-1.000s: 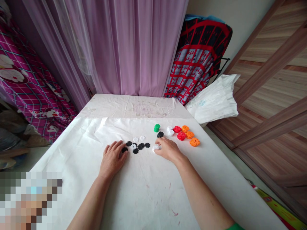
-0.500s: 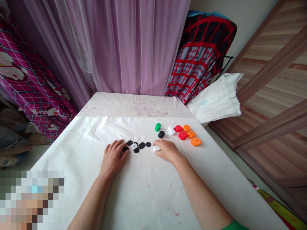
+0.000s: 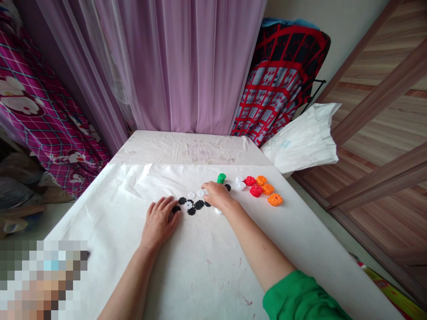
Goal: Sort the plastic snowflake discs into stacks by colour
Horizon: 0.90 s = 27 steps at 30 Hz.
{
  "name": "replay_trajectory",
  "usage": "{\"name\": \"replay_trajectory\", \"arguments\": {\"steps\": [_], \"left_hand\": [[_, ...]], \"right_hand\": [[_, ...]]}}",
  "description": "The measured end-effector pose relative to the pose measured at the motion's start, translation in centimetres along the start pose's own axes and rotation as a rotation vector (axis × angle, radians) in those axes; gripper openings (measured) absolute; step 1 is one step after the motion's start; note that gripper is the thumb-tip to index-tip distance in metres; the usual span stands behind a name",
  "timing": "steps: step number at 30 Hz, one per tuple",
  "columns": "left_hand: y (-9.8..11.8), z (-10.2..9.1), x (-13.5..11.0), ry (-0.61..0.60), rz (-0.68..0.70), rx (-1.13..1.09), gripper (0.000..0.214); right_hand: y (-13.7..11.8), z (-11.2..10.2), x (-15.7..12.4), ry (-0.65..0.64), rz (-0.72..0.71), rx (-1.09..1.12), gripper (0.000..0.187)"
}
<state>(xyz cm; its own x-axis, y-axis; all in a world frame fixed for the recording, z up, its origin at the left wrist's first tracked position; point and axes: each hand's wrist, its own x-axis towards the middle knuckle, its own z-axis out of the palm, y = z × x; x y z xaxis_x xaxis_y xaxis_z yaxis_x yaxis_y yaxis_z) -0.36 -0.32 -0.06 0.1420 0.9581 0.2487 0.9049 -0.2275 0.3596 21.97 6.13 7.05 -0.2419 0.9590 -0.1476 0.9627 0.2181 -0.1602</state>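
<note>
My left hand [image 3: 162,221] rests on the table with its fingers spread and holds nothing. Beside its thumb and index finger lies a black flower-shaped plastic disc [image 3: 176,209]. My right hand [image 3: 216,195] has its fingertips closed at the right edge of a white flower disc [image 3: 201,193], which still lies among the loose pieces. Another white disc [image 3: 191,195] is just left of it. Several black discs [image 3: 199,205] lie between my hands, with a white disc [image 3: 188,204] on top of them. Under my right wrist, a white stack [image 3: 218,211] is partly covered.
Farther back are a green stack [image 3: 221,178], a partly hidden black stack [image 3: 227,187], white pieces [image 3: 240,184], red stacks [image 3: 256,190] and orange stacks [image 3: 275,199]. A white bag [image 3: 300,142] leans at the right edge of the white-covered table [image 3: 207,266].
My right hand has left the white stack and moved left and away from me to a loose white disc. My left hand has stayed in place. The view has shifted slightly.
</note>
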Motion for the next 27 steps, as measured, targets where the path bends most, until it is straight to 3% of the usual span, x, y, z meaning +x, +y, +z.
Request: {"name": "replay_trajectory", "arguments": {"steps": [5,12,17,21,27], "left_hand": [[0.2,-0.1,0.0,0.012,0.007,-0.005,0.039],[0.2,-0.1,-0.1,0.000,-0.003,-0.015,0.040],[0.3,-0.3,0.0,-0.024,-0.008,-0.012,0.040],[0.4,-0.4,0.0,-0.038,-0.015,-0.008,0.042],[0.2,-0.4,0.1,-0.033,-0.007,-0.001,0.042]], "right_hand": [[-0.8,0.7,1.4,-0.029,-0.026,-0.082,0.033],[-0.8,-0.1,1.2,-0.035,-0.019,-0.089,0.033],[1.7,-1.5,-1.4,0.054,0.048,0.022,0.033],[3.3,-2.5,-4.6,0.047,0.084,0.064,0.038],[3.4,-1.5,-7.1,0.020,0.065,0.054,0.041]]}}
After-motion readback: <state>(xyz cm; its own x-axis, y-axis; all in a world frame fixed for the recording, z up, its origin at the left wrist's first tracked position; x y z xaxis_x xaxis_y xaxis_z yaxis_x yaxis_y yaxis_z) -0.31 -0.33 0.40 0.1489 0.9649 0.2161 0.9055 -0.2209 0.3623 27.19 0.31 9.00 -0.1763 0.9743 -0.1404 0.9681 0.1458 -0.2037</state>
